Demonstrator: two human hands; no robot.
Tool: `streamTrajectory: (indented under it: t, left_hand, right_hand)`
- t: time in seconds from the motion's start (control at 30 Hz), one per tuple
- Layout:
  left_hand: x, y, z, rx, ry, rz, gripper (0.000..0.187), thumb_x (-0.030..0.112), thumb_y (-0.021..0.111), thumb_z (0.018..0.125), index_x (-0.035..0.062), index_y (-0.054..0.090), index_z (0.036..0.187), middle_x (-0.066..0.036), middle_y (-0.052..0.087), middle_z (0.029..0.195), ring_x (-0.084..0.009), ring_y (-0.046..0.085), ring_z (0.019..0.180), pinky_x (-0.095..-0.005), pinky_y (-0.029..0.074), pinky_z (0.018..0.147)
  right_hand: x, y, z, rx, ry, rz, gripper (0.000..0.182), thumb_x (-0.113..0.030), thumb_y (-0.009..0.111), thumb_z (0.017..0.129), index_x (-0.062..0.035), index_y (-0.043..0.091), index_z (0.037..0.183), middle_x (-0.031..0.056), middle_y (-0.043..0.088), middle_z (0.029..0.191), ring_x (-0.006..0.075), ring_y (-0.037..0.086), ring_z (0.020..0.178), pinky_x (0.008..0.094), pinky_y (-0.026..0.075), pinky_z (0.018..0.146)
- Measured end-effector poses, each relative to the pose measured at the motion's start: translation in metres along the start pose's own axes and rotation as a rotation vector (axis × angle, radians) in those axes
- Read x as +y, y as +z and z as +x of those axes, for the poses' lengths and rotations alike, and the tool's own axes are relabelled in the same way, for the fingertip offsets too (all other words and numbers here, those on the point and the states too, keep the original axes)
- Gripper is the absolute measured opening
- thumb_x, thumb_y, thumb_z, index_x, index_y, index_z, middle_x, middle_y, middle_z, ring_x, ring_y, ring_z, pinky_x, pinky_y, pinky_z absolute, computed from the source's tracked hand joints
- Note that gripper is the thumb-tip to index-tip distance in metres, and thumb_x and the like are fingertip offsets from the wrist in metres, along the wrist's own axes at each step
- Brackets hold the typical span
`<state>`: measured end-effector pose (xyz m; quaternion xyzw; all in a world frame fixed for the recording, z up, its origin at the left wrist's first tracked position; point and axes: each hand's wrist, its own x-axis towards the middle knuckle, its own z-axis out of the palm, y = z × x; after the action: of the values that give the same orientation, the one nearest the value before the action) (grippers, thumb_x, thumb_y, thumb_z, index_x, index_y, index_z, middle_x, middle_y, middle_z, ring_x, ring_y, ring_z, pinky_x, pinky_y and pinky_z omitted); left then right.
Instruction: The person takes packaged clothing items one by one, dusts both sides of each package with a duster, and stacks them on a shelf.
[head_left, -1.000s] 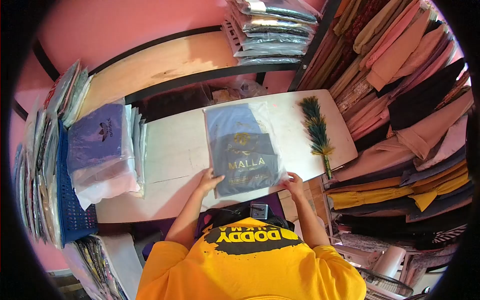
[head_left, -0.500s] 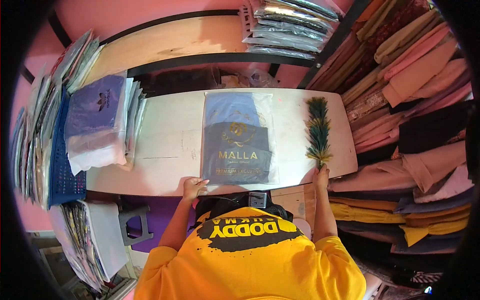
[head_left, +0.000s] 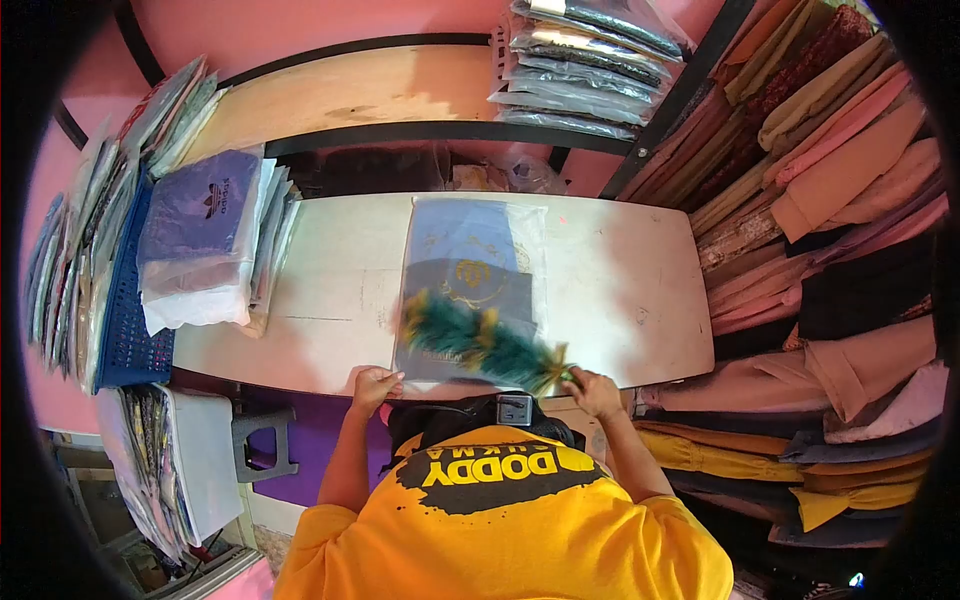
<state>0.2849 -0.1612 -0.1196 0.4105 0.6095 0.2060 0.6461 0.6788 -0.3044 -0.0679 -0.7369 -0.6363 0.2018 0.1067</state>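
A green and yellow feather duster (head_left: 487, 343), blurred by motion, slants across the lower part of a packaged garment (head_left: 460, 235). My right hand (head_left: 597, 392) is wrapped round the duster's handle end at the table's front edge. The garment is folded, blue and dark, inside a clear plastic bag with gold print; the duster hides part of the lettering. My left hand (head_left: 375, 387) pinches the bag's lower left corner, thumb against fingers. The bag lies flat on the white table (head_left: 320, 345).
Stacked bagged clothes (head_left: 200, 215) stand at the table's left by a blue basket (head_left: 135, 330). Bagged garments (head_left: 585, 75) are piled on the shelf behind. Folded clothes (head_left: 840, 280) fill the right side. A grey stool (head_left: 262, 447) is below the table.
My right hand has swung the duster from the table's right side leftward over the bagged garment, tilting it from upright to slanted. My left hand stays at the bag's corner.
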Motion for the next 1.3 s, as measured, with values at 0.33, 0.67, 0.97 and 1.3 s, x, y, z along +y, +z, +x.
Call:
streamTrajectory:
  t: [0.33,0.67,0.97,1.3]
  left_hand:
    - [0.004,0.000,-0.005,0.006,0.014,-0.011,0.019,0.015,0.064,0.073,-0.0019,0.056,0.072,-0.009,0.059,0.064,-0.0136,0.057,0.054,-0.0237,0.049,0.051]
    - [0.020,-0.007,0.000,-0.180,-0.065,0.113,0.024,0.021,0.066,0.073,-0.0007,0.056,0.069,-0.009,0.059,0.063,-0.0111,0.055,0.052,-0.0224,0.047,0.049]
    - [0.070,0.042,0.066,-0.063,0.463,0.138,0.044,0.019,0.067,0.064,-0.0028,0.050,0.098,-0.011,0.055,0.090,-0.0181,0.053,0.083,-0.0288,0.043,0.073]
    - [0.271,0.044,-0.018,-0.310,0.604,-0.077,0.067,0.001,0.051,0.059,-0.0011,0.035,0.123,-0.009,0.050,0.110,-0.0154,0.047,0.096,-0.0250,0.036,0.083]
  right_hand:
    - [-0.029,-0.011,0.076,0.296,0.319,0.198,0.031,-0.038,0.045,0.081,-0.0088,0.047,0.092,0.0229,0.056,0.070,0.0418,0.054,0.069,0.0490,0.042,0.060]
    - [-0.042,0.013,0.125,0.216,0.304,-0.003,0.030,-0.037,0.042,0.082,-0.0095,0.049,0.092,0.0198,0.058,0.070,0.0371,0.057,0.069,0.0458,0.045,0.060]
    - [0.064,0.014,0.038,0.522,0.778,0.464,0.037,-0.035,0.047,0.079,-0.0003,0.054,0.091,0.0242,0.057,0.086,0.0403,0.053,0.085,0.0431,0.041,0.072]
    - [0.096,0.041,0.036,0.571,0.807,0.688,0.036,-0.032,0.049,0.080,0.0006,0.054,0.093,0.0222,0.057,0.085,0.0366,0.054,0.083,0.0379,0.040,0.072]
